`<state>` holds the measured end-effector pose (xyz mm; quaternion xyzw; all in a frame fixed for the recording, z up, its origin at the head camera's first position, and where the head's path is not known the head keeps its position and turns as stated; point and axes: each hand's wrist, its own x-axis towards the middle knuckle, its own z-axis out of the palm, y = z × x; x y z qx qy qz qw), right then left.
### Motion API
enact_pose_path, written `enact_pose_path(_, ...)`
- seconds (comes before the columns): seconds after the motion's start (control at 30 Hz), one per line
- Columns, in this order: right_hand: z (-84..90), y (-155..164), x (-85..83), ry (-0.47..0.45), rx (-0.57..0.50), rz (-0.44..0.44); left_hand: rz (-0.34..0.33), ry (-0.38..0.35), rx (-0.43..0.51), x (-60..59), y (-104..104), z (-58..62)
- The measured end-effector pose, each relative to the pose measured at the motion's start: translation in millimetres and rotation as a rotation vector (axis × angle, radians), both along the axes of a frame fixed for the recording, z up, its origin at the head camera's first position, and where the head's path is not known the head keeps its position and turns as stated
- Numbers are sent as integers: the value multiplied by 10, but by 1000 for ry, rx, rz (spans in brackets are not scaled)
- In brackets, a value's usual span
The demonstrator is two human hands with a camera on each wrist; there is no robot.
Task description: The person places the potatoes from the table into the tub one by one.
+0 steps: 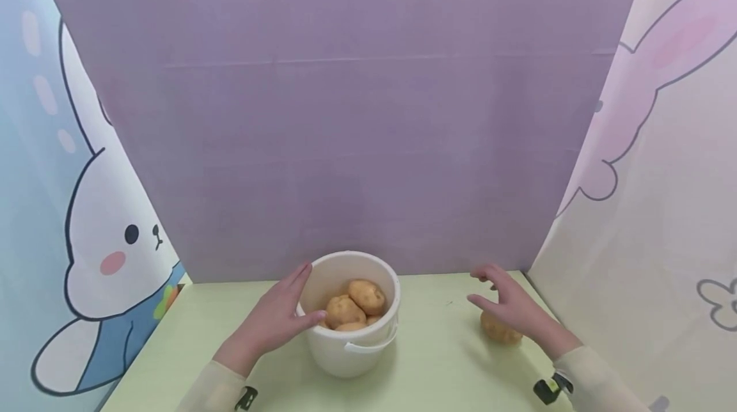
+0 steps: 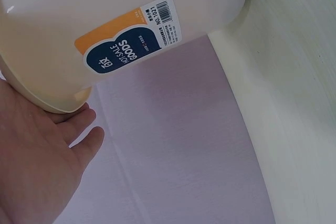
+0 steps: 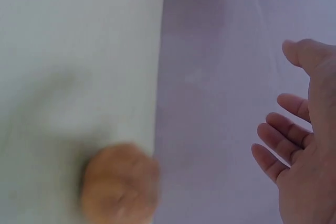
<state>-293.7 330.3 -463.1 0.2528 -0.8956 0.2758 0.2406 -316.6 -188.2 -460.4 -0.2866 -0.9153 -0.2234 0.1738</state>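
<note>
A white bucket (image 1: 345,361) with a thin handle stands upright on the table, several potatoes (image 1: 345,311) inside it. My left hand (image 1: 270,316) rests at the left of its rim, fingers along the far side and thumb toward the front. In the left wrist view those fingers (image 2: 86,145) are extended beside the rim, and the bucket's wall carries a printed label (image 2: 128,35). My right hand (image 1: 512,303) hovers spread over a single potato (image 1: 499,329) at the right, partly hiding it. The right wrist view has that potato (image 3: 121,184) apart from the empty, loosely bent fingers.
The pale green table (image 1: 437,361) ends at a purple backdrop (image 1: 368,143). Rabbit-printed panels flank it, a blue one (image 1: 34,207) on the left and a pale one (image 1: 662,239) on the right. Both wrists wear small dark devices.
</note>
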Motion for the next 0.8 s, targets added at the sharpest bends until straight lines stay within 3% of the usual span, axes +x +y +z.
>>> enact_pose_path(0.27, -192, 311, 100, -46, -12, -80, -1, 2, 1, -8, 7, 10)
enact_pose_path(0.53, -317, 453, 93, -16, -6, -84, -1, 2, 0, 0, 2, 5)
enact_pose_path(0.8, -526, 579, 87, -125, -21, -112, 2, -6, 3, 7, 4, 4)
